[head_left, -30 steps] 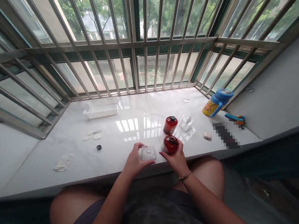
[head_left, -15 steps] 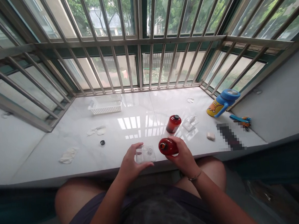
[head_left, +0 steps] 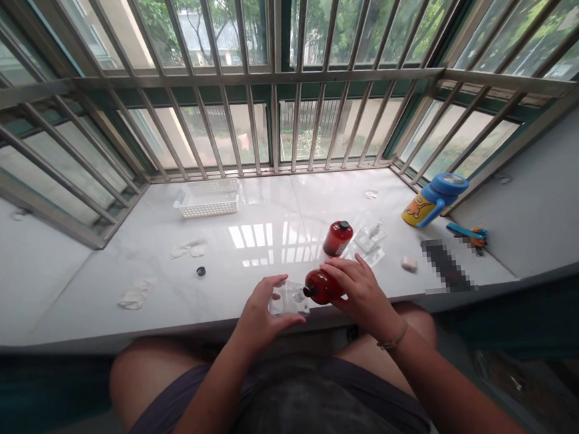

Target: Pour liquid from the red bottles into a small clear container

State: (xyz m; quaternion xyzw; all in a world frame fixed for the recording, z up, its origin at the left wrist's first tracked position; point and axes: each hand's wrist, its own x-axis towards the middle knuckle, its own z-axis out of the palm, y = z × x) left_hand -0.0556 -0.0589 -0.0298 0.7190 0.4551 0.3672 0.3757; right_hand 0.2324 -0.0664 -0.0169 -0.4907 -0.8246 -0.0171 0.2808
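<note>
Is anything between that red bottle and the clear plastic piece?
Nothing visible: the red bottle, sideways in the right hand, has its dark cap at the edge of the clear plastic piece in the left hand.

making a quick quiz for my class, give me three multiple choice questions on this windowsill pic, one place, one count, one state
1. Where is the yellow cup with the blue lid?
A. inside the white basket
B. at the right end of the sill
C. in a hand

2. How many red bottles show?
A. one
B. three
C. two

3. How does the bottle in the right hand lie?
A. upright
B. tilted over, cap end toward the left hand
C. upside down

Answers:
1. B, the cup stands by the side wall.
2. C, one stands upright on the sill and one is held.
3. B, its cap points left, at the clear plastic pack that the left hand holds.
</note>
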